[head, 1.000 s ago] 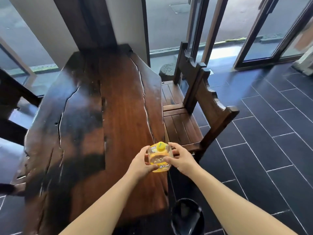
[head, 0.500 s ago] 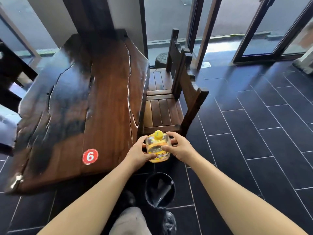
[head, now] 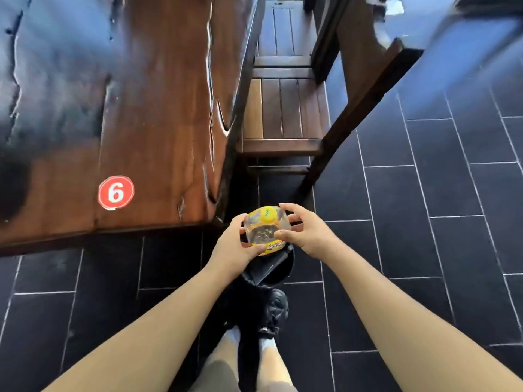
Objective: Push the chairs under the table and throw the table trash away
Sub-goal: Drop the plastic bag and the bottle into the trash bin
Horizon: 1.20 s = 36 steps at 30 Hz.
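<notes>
Place: I took it for a restaurant or café.
Evidence: bench (head: 158, 108) bore a red number sticker (head: 116, 192); a slatted chair (head: 283, 108) stood beside it.

Glossy wood table (head: 158, 114) — clear plastic bottle (head: 264, 230)

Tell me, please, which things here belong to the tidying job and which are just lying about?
Job: plastic bottle, held by left hand and right hand; black bin below it; wooden chair; table.
Just there: red number 6 sticker; black shoe; floor tiles.
</notes>
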Tool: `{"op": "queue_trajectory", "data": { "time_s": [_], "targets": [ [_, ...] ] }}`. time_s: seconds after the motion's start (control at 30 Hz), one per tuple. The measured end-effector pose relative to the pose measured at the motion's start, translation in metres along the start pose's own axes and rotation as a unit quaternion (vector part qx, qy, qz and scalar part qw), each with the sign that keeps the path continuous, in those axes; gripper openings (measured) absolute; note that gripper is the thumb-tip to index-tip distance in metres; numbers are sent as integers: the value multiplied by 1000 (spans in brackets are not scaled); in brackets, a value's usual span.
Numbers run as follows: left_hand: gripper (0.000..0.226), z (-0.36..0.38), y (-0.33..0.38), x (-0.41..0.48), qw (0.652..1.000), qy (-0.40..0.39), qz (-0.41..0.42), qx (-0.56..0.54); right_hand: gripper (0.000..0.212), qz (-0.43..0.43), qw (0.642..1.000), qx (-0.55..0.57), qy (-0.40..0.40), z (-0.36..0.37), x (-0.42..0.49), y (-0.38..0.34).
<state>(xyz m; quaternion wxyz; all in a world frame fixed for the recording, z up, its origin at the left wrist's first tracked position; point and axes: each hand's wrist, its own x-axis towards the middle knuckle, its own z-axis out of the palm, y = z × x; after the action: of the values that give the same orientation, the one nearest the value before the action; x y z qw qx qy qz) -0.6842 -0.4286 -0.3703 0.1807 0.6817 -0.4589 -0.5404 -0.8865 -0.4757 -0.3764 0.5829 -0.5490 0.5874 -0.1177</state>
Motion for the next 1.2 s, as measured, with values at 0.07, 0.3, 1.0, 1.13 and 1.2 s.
{"op": "queue_trajectory", "data": {
  "time_s": [0.07,0.3,1.0,1.13,1.2],
  "targets": [
    [70,7,-31,22,1000,-8,-20,-1,69,12,1000,1,-5,19,23,29],
    [73,39,-143,106,998,-34,-53,-9,69,37,999,-3,-2,79,106,133],
    [89,122,-280,204,989,-73,-127,-38,69,88,995,-21,44,151,189,297],
    [86,112,-256,190,989,-73,-124,-35,71,80,994,-51,62,142,177,271],
    [84,101,-237,183,990,-67,-120,-26,72,86,992,-66,63,130,166,249]
  ]
}}
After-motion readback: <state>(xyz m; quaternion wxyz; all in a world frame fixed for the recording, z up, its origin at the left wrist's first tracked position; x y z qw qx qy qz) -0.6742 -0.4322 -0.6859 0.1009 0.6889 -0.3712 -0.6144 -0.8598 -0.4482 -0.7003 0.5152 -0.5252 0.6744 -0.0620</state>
